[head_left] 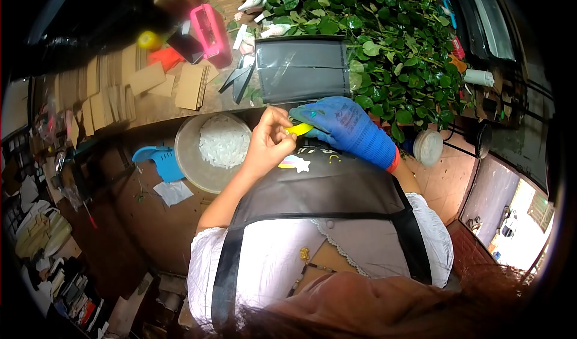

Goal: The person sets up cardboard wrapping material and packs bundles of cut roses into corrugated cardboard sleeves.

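Note:
My bare left hand (271, 136) is closed, its thumb and fingers pinching one end of a curved bright yellow strip (299, 129). My right hand (345, 122) wears a blue knitted glove with a red cuff. Its fingers are closed at the strip's other end, close against my left fingertips. Whether the strip is loose or part of a tool, I cannot tell. Both hands are just above my dark apron (324, 186), near the table's front edge. Beyond them lies a flat black panel (303, 71) with a clear glossy cover.
Leafy rose stems (384, 44) cover the table's right side, with wrapped white buds (252, 3) at their left. Scissors (240, 77), a pink holder (211, 35) and cardboard pieces (192, 86) lie further left. Below stands a tub (195, 180) of white pieces beside a blue plastic item (165, 163).

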A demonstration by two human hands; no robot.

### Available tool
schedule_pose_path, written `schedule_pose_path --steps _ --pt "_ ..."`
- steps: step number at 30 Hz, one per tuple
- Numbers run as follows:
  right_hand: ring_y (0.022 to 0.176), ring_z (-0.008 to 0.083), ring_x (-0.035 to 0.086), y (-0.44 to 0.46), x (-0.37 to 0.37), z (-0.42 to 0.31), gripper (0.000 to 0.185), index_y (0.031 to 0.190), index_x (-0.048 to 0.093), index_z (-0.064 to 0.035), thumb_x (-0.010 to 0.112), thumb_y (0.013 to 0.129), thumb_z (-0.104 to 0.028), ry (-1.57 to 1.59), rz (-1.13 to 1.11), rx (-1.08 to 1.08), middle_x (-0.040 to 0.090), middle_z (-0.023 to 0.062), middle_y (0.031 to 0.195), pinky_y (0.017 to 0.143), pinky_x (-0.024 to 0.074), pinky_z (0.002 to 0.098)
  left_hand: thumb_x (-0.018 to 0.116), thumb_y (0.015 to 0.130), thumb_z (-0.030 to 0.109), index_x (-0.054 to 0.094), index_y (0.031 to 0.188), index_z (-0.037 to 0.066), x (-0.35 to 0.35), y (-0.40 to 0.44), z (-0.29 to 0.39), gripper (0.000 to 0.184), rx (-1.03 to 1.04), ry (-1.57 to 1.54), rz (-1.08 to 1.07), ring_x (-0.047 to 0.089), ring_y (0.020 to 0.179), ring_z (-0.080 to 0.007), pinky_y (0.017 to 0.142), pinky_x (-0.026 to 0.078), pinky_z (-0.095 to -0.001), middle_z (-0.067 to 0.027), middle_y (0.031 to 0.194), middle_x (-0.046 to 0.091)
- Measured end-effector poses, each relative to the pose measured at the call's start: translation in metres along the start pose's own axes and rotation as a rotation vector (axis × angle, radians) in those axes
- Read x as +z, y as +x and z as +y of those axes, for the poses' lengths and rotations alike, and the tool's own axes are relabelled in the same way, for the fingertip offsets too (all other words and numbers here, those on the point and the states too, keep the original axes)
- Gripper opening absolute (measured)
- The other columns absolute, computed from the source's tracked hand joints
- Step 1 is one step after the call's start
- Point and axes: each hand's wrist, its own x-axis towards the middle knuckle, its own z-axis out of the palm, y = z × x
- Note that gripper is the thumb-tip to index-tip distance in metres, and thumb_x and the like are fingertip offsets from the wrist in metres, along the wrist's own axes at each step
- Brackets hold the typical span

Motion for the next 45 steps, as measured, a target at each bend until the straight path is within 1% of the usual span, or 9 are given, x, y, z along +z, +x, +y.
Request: schedule_pose_path --steps 6,9,16,18,22,28,31,41,45 --pt "0.099 0.03 0.068 0.0 -0.001 0.001 0.034 0.118 0.067 -0.0094 0.068 0.087 -0.025 0.03 0.014 0.012 0.07 0.0113 0.113 0.086 0.0533 0.0412 0.052 0.08 -0.012 0.051 0.099 0.004 -0.003 0.0 -0.007 0.025 0.041 0.091 0.01 0.05 0.08 -0.0048 0.069 0.044 -0.0184 -0.0038 0.108 0.043" --pt "0.098 0.0302 0.068 0.0 0.0 -0.001 0.034 0.117 0.067 -0.009 0.068 0.087 -0.024 0.07 0.057 -0.019 0.07 0.0115 0.112 0.086 0.0535 0.0408 0.05 0.082 -0.01 0.052 0.099 0.004 -0.003 0.001 -0.006 0.022 0.018 -0.073 0.033 0.054 0.076 -0.0073 0.069 0.047 -0.0202 -0.0052 0.106 0.044" --pt "0.098 0.0294 0.067 0.0 0.004 -0.002 0.036 0.12 0.064 -0.0117 0.066 0.088 -0.028 -0.014 0.019 -0.014 0.069 0.0101 0.113 0.086 0.053 0.0407 0.054 0.085 -0.007 0.05 0.096 0.004 -0.003 0.002 0.004 0.016 -0.011 0.05 -0.008 0.057 0.076 -0.0094 0.068 0.05 -0.0235 -0.0046 0.101 0.047" --pt "0.096 0.0271 0.066 -0.003 0.01 0.002 0.039 0.126 0.061 -0.0154 0.063 0.091 -0.033 -0.066 0.045 -0.032 0.067 0.0067 0.114 0.085 0.0522 0.0404 0.055 0.085 -0.006 0.051 0.096 0.004 -0.006 0.003 0.002 0.015 -0.016 -0.02 -0.031 0.057 0.076 -0.0097 0.068 0.05 -0.0238 -0.0048 0.101 0.048" --pt "0.095 0.0278 0.065 -0.003 0.01 0.004 0.041 0.126 0.06 -0.015 0.063 0.09 -0.035 -0.037 0.003 -0.028 0.067 0.0068 0.113 0.085 0.0522 0.0404 0.055 0.085 -0.007 0.051 0.095 0.004 -0.007 0.004 0.003 0.015 -0.028 -0.034 -0.069 0.057 0.076 -0.01 0.069 0.05 -0.0238 -0.0055 0.101 0.05" --pt "0.095 0.028 0.066 -0.003 0.008 0.004 0.039 0.125 0.061 -0.0148 0.062 0.091 -0.034 0.002 0.006 0.001 0.067 0.0073 0.112 0.085 0.0525 0.0401 0.056 0.087 -0.006 0.052 0.095 0.004 -0.001 0.004 0.012 0.013 -0.185 -0.238 0.067 0.057 0.074 -0.01 0.067 0.049 -0.0233 -0.0054 0.1 0.05" --pt "0.096 0.0273 0.066 -0.002 0.008 0.004 0.037 0.124 0.061 -0.0154 0.061 0.091 -0.033 -0.004 -0.018 0.016 0.067 0.007 0.111 0.085 0.0525 0.04 0.057 0.088 -0.003 0.052 0.095 0.004 -0.005 0.003 0.001 0.012 -0.031 -0.025 -0.024 0.057 0.075 -0.0092 0.067 0.05 -0.0228 -0.0047 0.1 0.049" --pt "0.096 0.0267 0.066 -0.002 0.01 0.004 0.038 0.124 0.061 -0.0154 0.062 0.091 -0.034 -0.008 0.002 0.027 0.067 0.0063 0.11 0.084 0.0523 0.0407 0.056 0.086 -0.004 0.053 0.095 0.004 -0.007 0.007 0.008 0.012 -0.185 -0.342 0.03 0.059 0.075 -0.0111 0.068 0.053 -0.0262 -0.0066 0.102 0.05" --pt "0.095 0.0277 0.066 0.0 0.01 0.005 0.039 0.124 0.061 -0.0145 0.061 0.092 -0.035 -0.009 0.01 0.032 0.067 0.0075 0.109 0.083 0.0526 0.0413 0.051 0.086 -0.006 0.054 0.096 0.004 -0.008 0.007 -0.003 0.014 -0.034 -0.137 0.001 0.06 0.073 -0.013 0.068 0.054 -0.0274 -0.0084 0.103 0.052"
